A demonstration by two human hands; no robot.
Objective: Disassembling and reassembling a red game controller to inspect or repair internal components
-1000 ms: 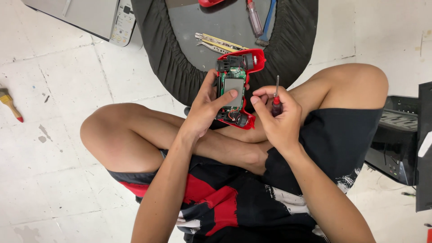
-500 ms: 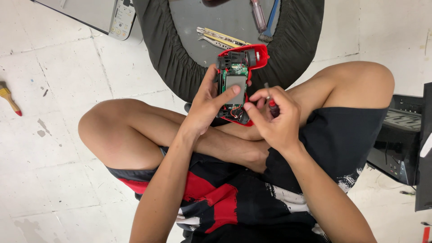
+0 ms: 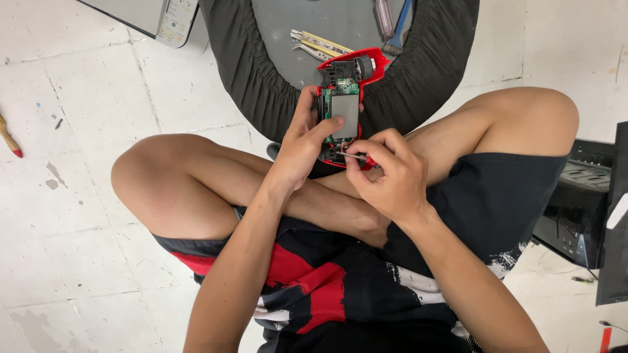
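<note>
I sit cross-legged on the floor. My left hand [image 3: 304, 140] grips an opened red game controller [image 3: 345, 98], its green circuit board and grey battery pad exposed, thumb resting on the pad. My right hand [image 3: 389, 173] is closed around a small red-handled screwdriver [image 3: 356, 157], whose thin metal tip points left into the controller's lower end. The controller is held over my lap, just in front of a round black-edged grey tray [image 3: 275, 39].
On the tray lie tweezers and yellow-handled tools [image 3: 320, 44] and a blue brush [image 3: 400, 26]. A grey device [image 3: 154, 14] lies at top left, a red-tipped tool [image 3: 9, 140] at the left edge, black equipment [image 3: 592, 209] at the right.
The screwdriver, held upright a second ago, has been turned level with its tip at the controller's lower end. The view has shifted slightly; my left hand keeps its grip.
</note>
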